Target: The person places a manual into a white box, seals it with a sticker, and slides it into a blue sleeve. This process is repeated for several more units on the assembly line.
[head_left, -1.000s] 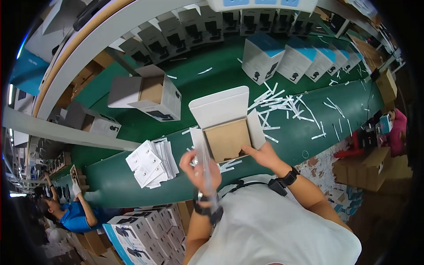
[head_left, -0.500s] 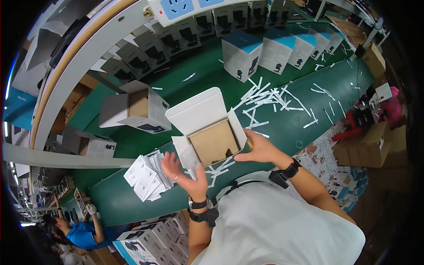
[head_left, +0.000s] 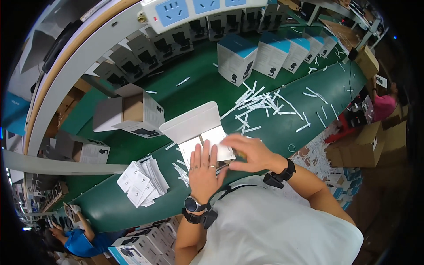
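Green conveyor belt [head_left: 309, 106] carries a white carton [head_left: 194, 128]; left hand [head_left: 204, 170] lies flat, fingers spread, right hand [head_left: 245, 152] apparently presses its white flap [head_left: 218, 143] down, open.

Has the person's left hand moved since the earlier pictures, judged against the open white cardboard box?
Yes. The left hand has come up from beside the stack of white leaflets and now lies flat on the open white cardboard box.

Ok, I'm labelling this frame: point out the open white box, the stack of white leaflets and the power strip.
open white box [head_left: 191, 123]: head view, raised lid flap.
stack of white leaflets [head_left: 142, 182]: head view, top sheet.
power strip [head_left: 201, 9]: head view, white front face.
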`<state>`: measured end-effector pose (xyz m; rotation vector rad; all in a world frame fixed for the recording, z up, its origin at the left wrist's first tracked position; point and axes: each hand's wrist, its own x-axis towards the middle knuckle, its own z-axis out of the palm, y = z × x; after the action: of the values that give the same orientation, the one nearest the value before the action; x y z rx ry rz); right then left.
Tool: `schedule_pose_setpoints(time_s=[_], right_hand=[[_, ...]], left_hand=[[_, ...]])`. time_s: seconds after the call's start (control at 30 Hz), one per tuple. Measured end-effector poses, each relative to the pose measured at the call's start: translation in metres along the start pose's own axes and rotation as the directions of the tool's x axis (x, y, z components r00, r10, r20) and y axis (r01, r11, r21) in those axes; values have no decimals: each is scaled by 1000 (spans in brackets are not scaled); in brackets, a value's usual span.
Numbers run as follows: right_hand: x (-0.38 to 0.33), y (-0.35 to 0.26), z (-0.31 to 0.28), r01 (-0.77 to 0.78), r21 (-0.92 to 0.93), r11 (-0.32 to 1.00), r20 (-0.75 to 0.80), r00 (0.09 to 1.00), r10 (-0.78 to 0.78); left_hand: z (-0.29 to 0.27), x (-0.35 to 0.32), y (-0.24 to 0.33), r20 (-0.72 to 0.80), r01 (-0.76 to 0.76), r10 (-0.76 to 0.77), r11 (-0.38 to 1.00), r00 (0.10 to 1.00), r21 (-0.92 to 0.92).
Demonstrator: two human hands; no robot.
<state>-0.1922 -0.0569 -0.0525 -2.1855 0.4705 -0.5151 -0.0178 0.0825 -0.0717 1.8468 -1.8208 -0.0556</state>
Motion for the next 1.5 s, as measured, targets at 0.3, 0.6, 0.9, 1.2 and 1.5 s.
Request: schedule_pose_setpoints(time_s=[0.3,0.6,0.9,1.2,1.5], right_hand=[[34,34,11,-159,-296,942,-259,962,81],[39,20,25,-205,-348,915,-258,959,117],[88,-19,72,28,-252,967,-168,983,-72],[115,-17,115,36,-339,940,-17,999,-44],[120,13,2,160,322,933,-445,896,-1]], left_hand=[[12,-4,-5,45,-23,16,985,999,169],[9,-6,-9,70,-15,6,992,998,127],[32,-21,-15,-9,-33,35,989,999,146],[41,-30,-19,31,41,-41,999,999,-2],[42,-31,-13,-32,38,-33,985,999,170]])
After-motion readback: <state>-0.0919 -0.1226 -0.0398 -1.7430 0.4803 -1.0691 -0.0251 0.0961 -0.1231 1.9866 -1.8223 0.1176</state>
